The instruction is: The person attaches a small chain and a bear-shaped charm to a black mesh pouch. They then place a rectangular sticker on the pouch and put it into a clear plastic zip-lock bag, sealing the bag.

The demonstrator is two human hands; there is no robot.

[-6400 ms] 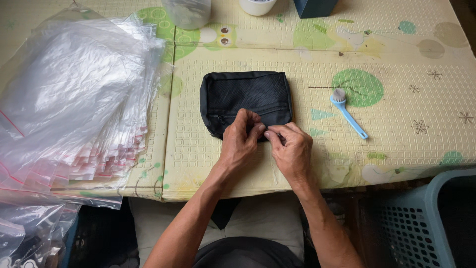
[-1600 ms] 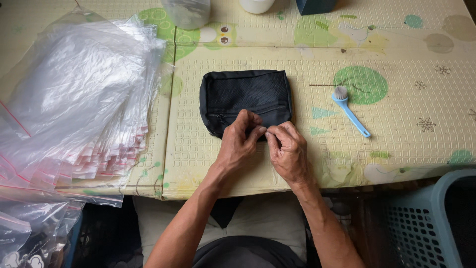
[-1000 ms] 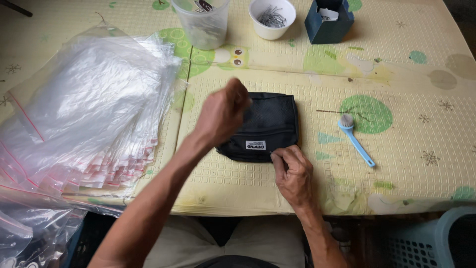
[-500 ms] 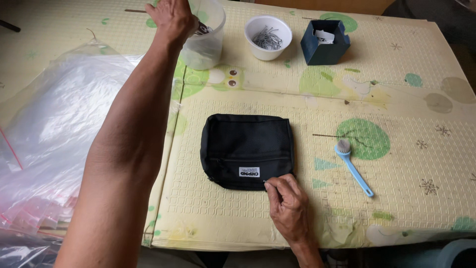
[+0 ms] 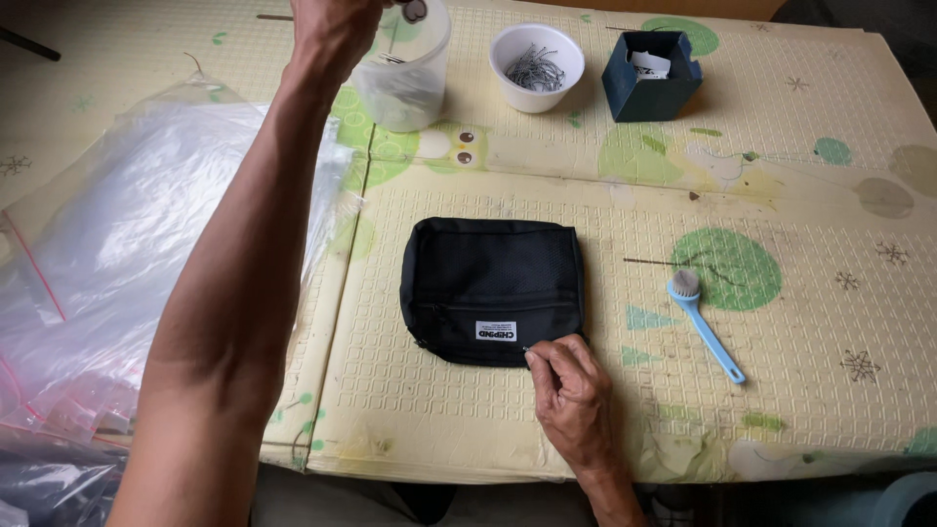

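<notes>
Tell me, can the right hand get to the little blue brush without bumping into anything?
Probably yes. The right hand rests at the black pouch's near edge, and the blue brush lies just to its right with only bare mat between.

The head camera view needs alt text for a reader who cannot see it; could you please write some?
A person's right hand pinches the lower edge of a black zipped pouch on a patterned foam mat, while the left hand reaches to a clear plastic cup at the far edge. Clear bags lie left; a blue brush lies right.
</notes>
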